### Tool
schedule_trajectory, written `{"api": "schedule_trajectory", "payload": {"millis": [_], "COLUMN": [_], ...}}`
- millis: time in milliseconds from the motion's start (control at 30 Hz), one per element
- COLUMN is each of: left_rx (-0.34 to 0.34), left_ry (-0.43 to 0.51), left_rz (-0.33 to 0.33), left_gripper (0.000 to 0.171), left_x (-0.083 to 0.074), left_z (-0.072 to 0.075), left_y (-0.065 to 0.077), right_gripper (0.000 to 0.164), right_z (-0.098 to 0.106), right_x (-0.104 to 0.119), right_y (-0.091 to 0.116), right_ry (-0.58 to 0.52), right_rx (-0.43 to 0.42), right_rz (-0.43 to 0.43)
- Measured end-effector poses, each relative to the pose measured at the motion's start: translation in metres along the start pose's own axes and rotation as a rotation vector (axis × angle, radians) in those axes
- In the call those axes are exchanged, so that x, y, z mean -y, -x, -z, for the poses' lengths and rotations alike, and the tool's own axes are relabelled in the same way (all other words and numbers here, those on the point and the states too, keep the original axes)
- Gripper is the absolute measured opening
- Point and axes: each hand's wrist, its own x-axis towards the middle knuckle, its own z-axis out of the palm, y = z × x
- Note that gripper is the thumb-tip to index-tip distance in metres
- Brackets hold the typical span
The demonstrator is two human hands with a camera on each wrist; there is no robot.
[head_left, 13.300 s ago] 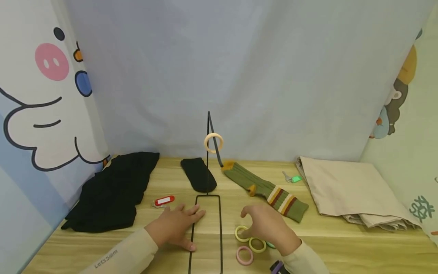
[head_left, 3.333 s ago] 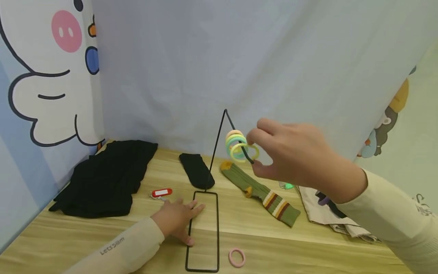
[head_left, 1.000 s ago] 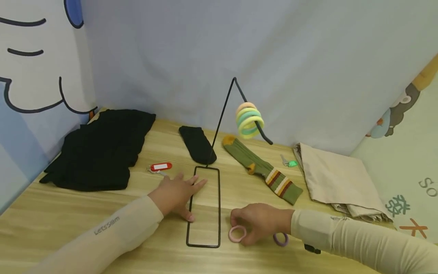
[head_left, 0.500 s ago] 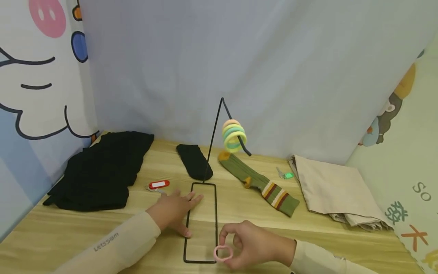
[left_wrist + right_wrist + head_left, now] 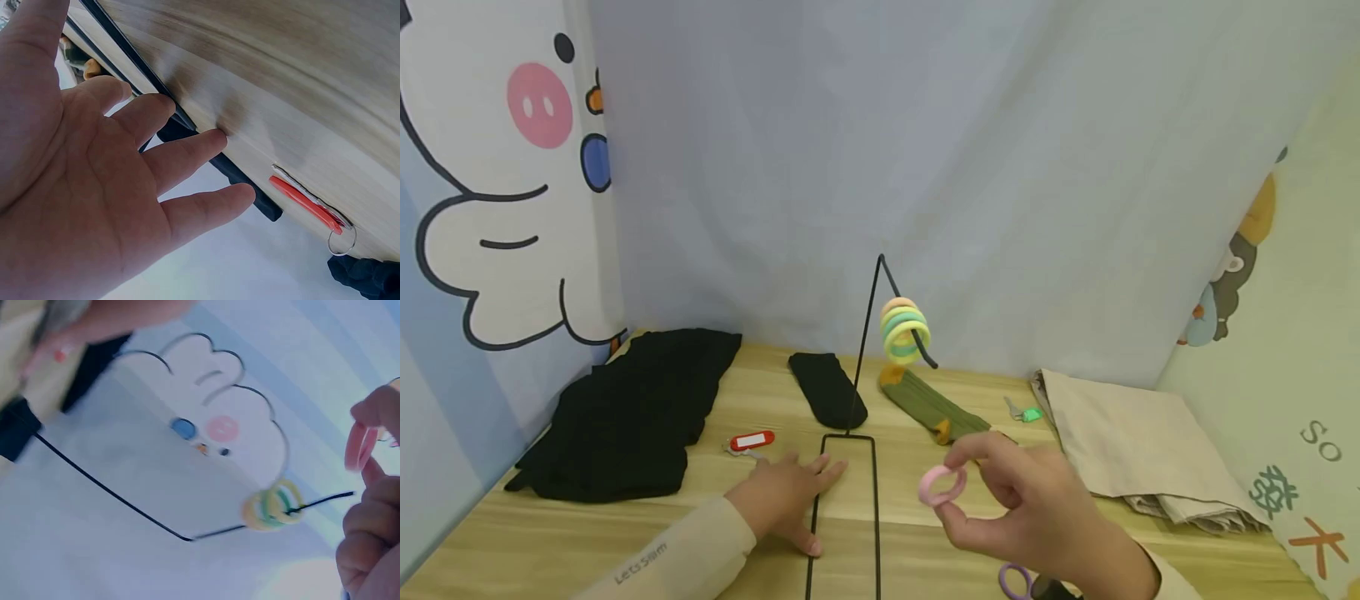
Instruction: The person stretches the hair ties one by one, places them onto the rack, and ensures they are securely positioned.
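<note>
My right hand [image 5: 1037,508] pinches a pink ring [image 5: 942,486] between thumb and forefinger, raised above the table right of the stand's base. That pink ring [image 5: 360,447] also shows at the right of the right wrist view. A black wire stand [image 5: 877,508] has a rectangular base and a bent arm sloping down to a free tip. Several pastel rings [image 5: 904,330], orange, yellow and green, hang on that arm. With fingers spread, my left hand [image 5: 786,502] rests on the base's left side; the left wrist view shows its palm [image 5: 94,181].
Beyond the base lie a black sock [image 5: 826,390] and a green sock [image 5: 925,404], the latter partly behind my right hand. Red-tagged keys [image 5: 751,441] and black cloth [image 5: 625,417] are left; green-tagged keys [image 5: 1030,413] and beige cloth [image 5: 1127,433] right. A purple ring [image 5: 1015,581] lies near the front.
Several rings have gone from the table onto the stand's arm. My right hand has since picked up the pink ring and lifted it. The left hand stays on the base.
</note>
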Motion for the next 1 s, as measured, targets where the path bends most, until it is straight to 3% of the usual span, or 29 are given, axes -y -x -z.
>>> {"api": "schedule_trajectory", "payload": {"millis": [133, 267, 467, 667, 867, 1000], "left_rx": [-0.008, -0.012, -0.005, 0.007, 0.000, -0.011], "left_ry": [0.005, -0.001, -0.031, -0.033, -0.026, -0.031], "left_rz": [0.002, 0.010, 0.012, 0.012, 0.014, 0.006], "left_gripper": [0.103, 0.102, 0.101, 0.101, 0.101, 0.102], "left_x": [0.002, 0.003, -0.001, -0.003, 0.000, 0.003], "left_z": [-0.001, -0.001, -0.002, -0.009, -0.006, -0.001], "left_y": [0.000, -0.001, -0.003, -0.005, -0.005, -0.002], "right_gripper": [0.024, 0.025, 0.034, 0.034, 0.038, 0.040], "right_z": [0.007, 0.007, -0.001, -0.008, -0.009, -0.010], "right_x": [-0.001, -0.010, -0.026, -0.040, -0.043, -0.044], "right_y": [-0.023, -0.046, -0.061, -0.049, -0.041, -0.031], "right_ry": [0.200, 0.335, 0.443, 0.407, 0.403, 0.312], "right_rx": [-0.195, -0.270, -0.241, -0.164, -0.135, -0.117], "right_rz": [0.117, 0.155, 0.087, -0.032, -0.115, -0.171]}}
